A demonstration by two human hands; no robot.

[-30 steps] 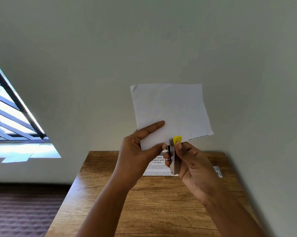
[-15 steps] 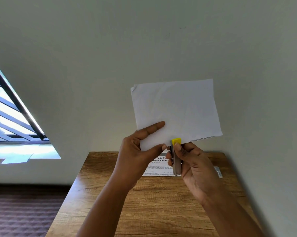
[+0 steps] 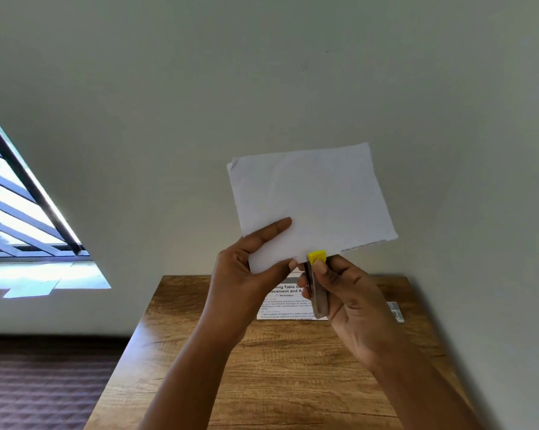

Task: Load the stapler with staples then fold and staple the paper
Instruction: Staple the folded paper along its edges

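A folded white paper [image 3: 318,197] is held up in the air in front of the wall. My left hand [image 3: 246,268] pinches its lower left corner between thumb and fingers. My right hand [image 3: 349,302] grips a small metal stapler [image 3: 317,283] with a yellow tip, and its jaws sit over the paper's bottom edge near the middle. My right thumb rests on the stapler's top just below the yellow tip.
Below the hands is a wooden table [image 3: 277,383] against the wall. A printed sheet [image 3: 287,302] lies at its far side and a strip of staples [image 3: 396,311] lies at the far right. A barred window [image 3: 17,212] is at the left.
The paper has swung and tilted a little, its right side moving out to the right and then back. Both hands kept their hold, with the stapler still on the bottom edge.
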